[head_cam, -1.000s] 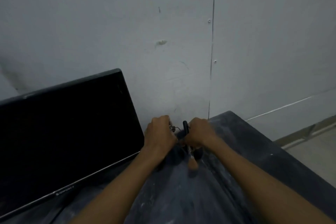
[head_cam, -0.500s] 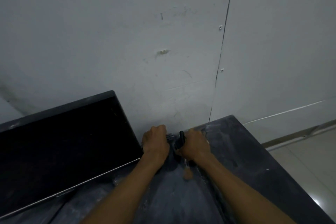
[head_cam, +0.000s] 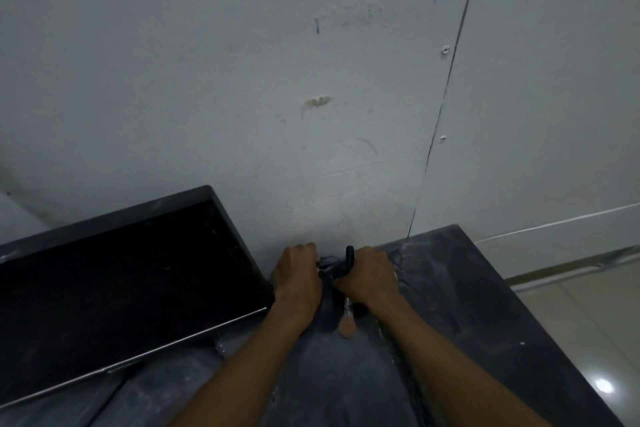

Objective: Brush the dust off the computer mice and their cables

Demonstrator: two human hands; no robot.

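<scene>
Dusty counter (head_cam: 485,305) is meeting a white wall (head_cam: 242,80). At twelve o'clock, left hand (head_cam: 299,282) is gripping cables (head_cam: 327,262); right hand (head_cam: 369,279) is clutching a brush (head_cam: 347,321).

a dark monitor (head_cam: 121,274) leans on the dusty table (head_cam: 485,305) against the wall (head_cam: 242,80).
</scene>
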